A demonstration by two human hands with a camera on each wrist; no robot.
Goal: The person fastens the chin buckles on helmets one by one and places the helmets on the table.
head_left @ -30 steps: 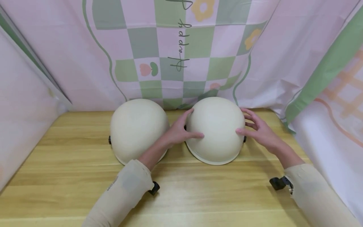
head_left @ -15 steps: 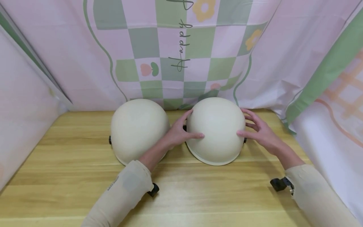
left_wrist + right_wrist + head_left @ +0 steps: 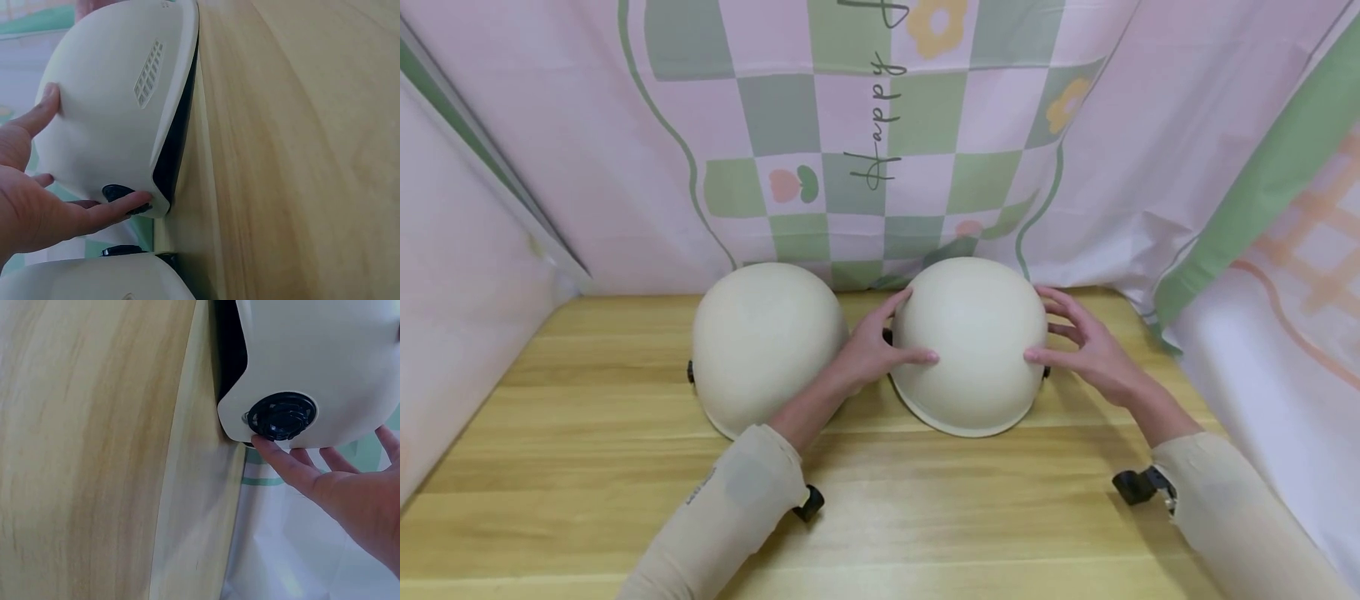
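Two cream helmets sit side by side, domes up, on a wooden table in the head view. My left hand [image 3: 868, 352] grips the left side of the right helmet [image 3: 976, 325], its thumb on the front of the shell. From the other side my right hand [image 3: 1090, 346] holds the same helmet, thumb forward and fingers spread round the edge. A slatted vent [image 3: 149, 74] shows on the shell in the left wrist view. In the right wrist view a fingertip touches the black round side knob [image 3: 282, 416]. My left forearm partly covers the left helmet [image 3: 756, 333].
The wooden table [image 3: 940, 525] stretches in front of the helmets. Behind them hangs a checked curtain [image 3: 928, 108] with printed lettering, close to both shells. More pale cloth [image 3: 1247, 350] closes in the right side, and a white cloth wall [image 3: 467, 250] the left.
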